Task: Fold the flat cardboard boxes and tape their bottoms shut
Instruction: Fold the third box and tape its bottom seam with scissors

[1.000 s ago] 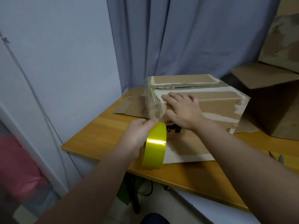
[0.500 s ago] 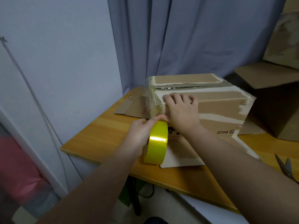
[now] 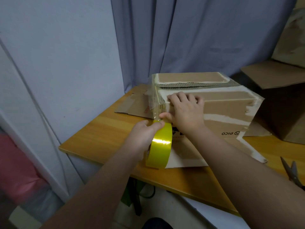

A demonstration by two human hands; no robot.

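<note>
A folded cardboard box stands on the wooden table, its upper flaps closed with a narrow seam along the top. My left hand grips a yellow roll of clear tape at the box's near left corner. A strip of clear tape runs from the roll up over the box's left end. My right hand lies on the box top near that corner, fingers curled over the flap and thumb pressing at the tape by the roll.
Flat cardboard lies under and left of the box. Larger boxes stand at the right. Scissors rest at the table's right front edge. Wall and curtain close in behind, and the table's near left corner is bare wood.
The box has shifted or turned a little to the right, showing the printed side. My left hand has lifted the roll closer to the corner, and my right thumb now meets the tape.
</note>
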